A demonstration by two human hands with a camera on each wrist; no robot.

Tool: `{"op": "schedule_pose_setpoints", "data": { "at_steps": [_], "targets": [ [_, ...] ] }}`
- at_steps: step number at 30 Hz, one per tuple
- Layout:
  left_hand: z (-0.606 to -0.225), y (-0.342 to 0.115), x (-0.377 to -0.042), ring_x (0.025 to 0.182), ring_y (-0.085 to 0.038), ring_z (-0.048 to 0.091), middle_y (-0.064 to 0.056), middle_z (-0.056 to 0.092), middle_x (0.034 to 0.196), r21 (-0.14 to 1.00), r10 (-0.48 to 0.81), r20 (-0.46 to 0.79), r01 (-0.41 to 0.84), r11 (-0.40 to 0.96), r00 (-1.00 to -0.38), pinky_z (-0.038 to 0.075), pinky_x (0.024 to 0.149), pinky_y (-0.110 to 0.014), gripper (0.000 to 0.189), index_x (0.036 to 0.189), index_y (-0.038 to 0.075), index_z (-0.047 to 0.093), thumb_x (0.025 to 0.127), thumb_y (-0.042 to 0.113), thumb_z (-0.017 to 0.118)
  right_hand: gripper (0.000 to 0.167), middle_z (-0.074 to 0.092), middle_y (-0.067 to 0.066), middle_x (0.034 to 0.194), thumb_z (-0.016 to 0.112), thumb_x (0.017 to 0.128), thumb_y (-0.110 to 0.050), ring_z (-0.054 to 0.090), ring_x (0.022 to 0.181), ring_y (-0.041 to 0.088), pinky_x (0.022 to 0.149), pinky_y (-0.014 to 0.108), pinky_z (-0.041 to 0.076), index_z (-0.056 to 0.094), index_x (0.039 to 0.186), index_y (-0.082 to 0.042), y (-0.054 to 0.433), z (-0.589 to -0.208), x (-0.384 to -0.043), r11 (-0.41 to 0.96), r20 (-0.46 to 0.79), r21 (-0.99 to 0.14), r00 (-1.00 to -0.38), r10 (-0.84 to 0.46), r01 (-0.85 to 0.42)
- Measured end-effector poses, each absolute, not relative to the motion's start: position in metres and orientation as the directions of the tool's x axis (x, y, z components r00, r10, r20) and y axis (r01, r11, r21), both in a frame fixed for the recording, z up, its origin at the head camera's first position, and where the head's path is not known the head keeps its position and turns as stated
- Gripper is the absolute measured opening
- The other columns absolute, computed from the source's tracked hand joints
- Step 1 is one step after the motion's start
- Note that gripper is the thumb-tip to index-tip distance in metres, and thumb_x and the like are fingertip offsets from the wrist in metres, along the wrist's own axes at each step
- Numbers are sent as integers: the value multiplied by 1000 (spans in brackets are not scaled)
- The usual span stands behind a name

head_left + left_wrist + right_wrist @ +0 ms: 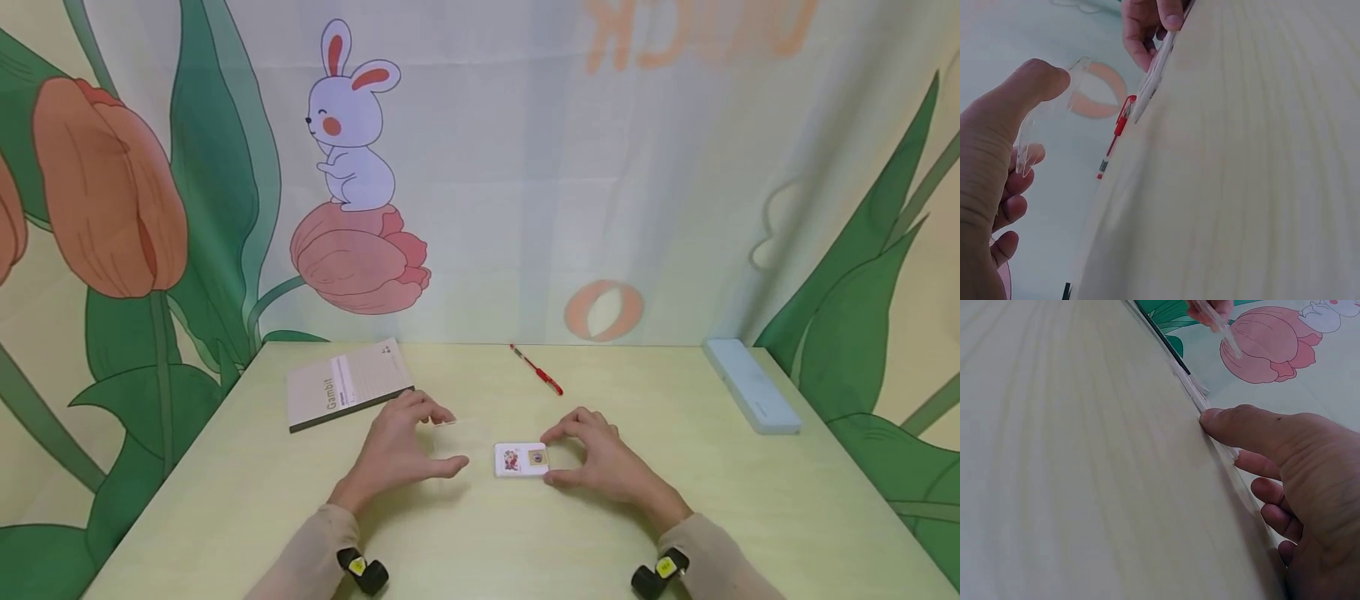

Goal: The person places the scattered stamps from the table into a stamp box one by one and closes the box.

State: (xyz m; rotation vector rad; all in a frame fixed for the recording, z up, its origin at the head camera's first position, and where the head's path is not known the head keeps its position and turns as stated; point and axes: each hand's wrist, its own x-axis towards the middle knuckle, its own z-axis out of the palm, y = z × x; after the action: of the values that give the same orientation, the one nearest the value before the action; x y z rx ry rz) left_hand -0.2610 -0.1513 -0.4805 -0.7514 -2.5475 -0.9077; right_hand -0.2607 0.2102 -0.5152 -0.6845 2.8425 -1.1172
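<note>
In the head view my left hand (405, 446) is raised over the table, left of centre. Between its thumb and fingers it holds a clear plastic cover (1029, 140), thin and see-through, hard to make out from above. My right hand (603, 458) pinches the right end of a flat white rectangular item (517, 460) with thumb and forefinger. That item bears a small coloured picture and a gold square; its exact kind is unclear. It lies low at the tabletop, a short gap from the cover.
A Gambit notebook (348, 383) lies behind my left hand. Farther back is a red pen (536, 369), and a light blue oblong case (752, 387) sits at the back right. A printed curtain (480, 167) hangs behind the table (480, 550).
</note>
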Motion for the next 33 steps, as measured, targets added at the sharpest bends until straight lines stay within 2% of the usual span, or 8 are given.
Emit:
{"op": "schedule_pose_setpoints", "data": {
  "at_steps": [6,16,23,33],
  "targets": [
    [-481,-129,-270,104,-28,66,-3,74,105,519,407,432,591,618,-805,52,90,-40,57,112,15,85,69,47,103,46,60,-11,127,101,82,-40,49,130,22,112,57,31,78,122,-37,210,-515,-260,656,136,-650,-909,-395,-383],
    [-485,-95,-275,109,-19,63,1,74,109,572,492,332,586,573,-805,53,94,-39,54,116,19,85,73,46,103,47,59,-8,125,101,82,-41,50,126,22,108,54,32,79,122,-34,211,-513,-261,653,157,-640,-901,-404,-405],
    [-493,-87,-278,111,-15,61,8,73,111,549,527,248,566,615,-813,53,98,-39,53,117,22,86,76,53,100,47,60,-8,126,101,82,-42,50,127,23,109,55,33,78,123,-34,210,-512,-260,655,143,-645,-903,-404,-395],
    [-503,-82,-282,108,-11,58,11,71,113,500,531,219,561,659,-819,51,96,-35,54,124,24,85,83,58,95,52,60,-8,128,100,83,-40,50,129,22,111,57,32,77,128,-32,210,-512,-260,661,139,-639,-905,-403,-392]
  ]
}}
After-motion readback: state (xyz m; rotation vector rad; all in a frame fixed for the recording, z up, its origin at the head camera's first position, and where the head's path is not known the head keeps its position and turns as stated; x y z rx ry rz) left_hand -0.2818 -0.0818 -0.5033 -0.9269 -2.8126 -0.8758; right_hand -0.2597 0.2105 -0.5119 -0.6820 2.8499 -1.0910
